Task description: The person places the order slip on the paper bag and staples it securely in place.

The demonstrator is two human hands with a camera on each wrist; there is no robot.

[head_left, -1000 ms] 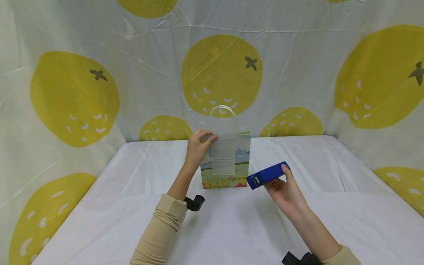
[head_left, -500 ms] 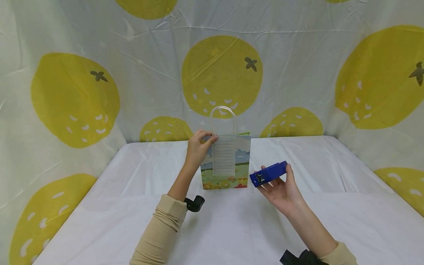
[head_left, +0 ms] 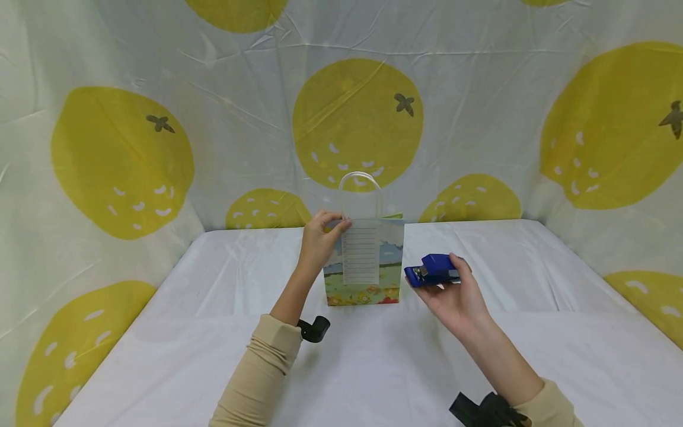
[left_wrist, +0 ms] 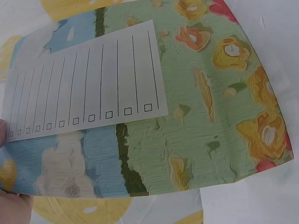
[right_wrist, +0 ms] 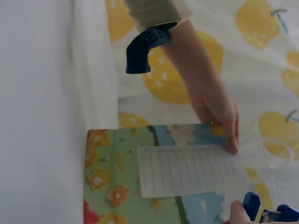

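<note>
Presently, right hand (head_left: 453,302): curled round a blue stapler (head_left: 440,267), with the thumb bent over its rear end and the palm and fingers set beneath.
Stapler, place: held just beyond the palm, on the fingertip side, raised over the table (head_left: 363,367); seen just beside the right edge of a paper bag (head_left: 392,279), with a narrow gap shown between the two.
Stapler, direction: front end pointed left, toward the bag; long axis laid crosswise and nearly level, the rear end partly covered by the hand. At the front, the upper arm is seen parted from the base, with metal shown between.
Left hand (head_left: 320,243): pinched at the bag's upper left corner, the thumb pressed on the front.
Lined sheet (head_left: 361,258): laid flat against the bag's front, its upper left corner met by the thumb; a row of small boxes is printed along one side.
Bag: stood upright on the table, printed with flowers and sky, topped by a clear handle (head_left: 360,174).
Backdrop (head_left: 480,107): white cloth, patterned with yellow fruit.
</note>
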